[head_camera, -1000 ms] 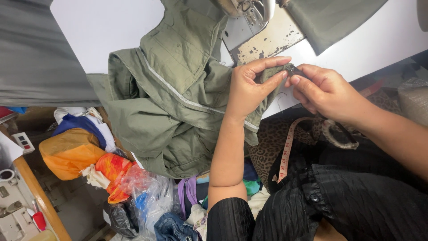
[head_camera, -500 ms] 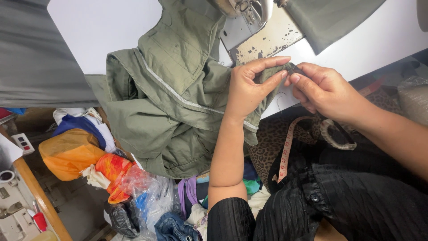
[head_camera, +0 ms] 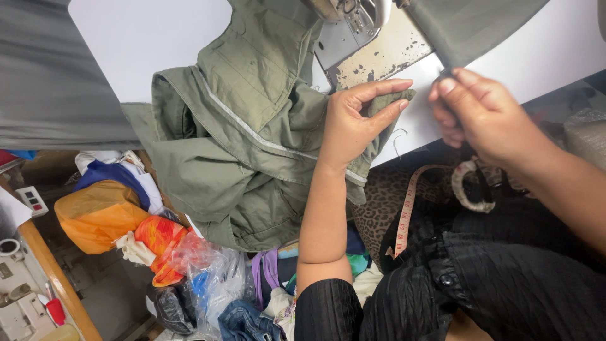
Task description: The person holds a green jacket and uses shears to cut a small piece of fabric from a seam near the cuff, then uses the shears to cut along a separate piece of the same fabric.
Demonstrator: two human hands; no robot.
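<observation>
Left hand (head_camera: 350,123) pinching jacket (head_camera: 246,139) edge; right hand (head_camera: 483,113) clamped on grey cloth (head_camera: 467,25). Risk: jacket weight dragging edge loose.

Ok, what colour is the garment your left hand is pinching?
Olive green garment, with a pale seam line; left hand pinches its edge. Head view.

A white worktop (head_camera: 158,38) carried an olive-green garment (head_camera: 252,126), bunched near the middle and spilling over the near edge. A worn sewing machine base (head_camera: 372,57) sat at the far edge, with dark grey fabric (head_camera: 480,25) draped just beside it.
</observation>
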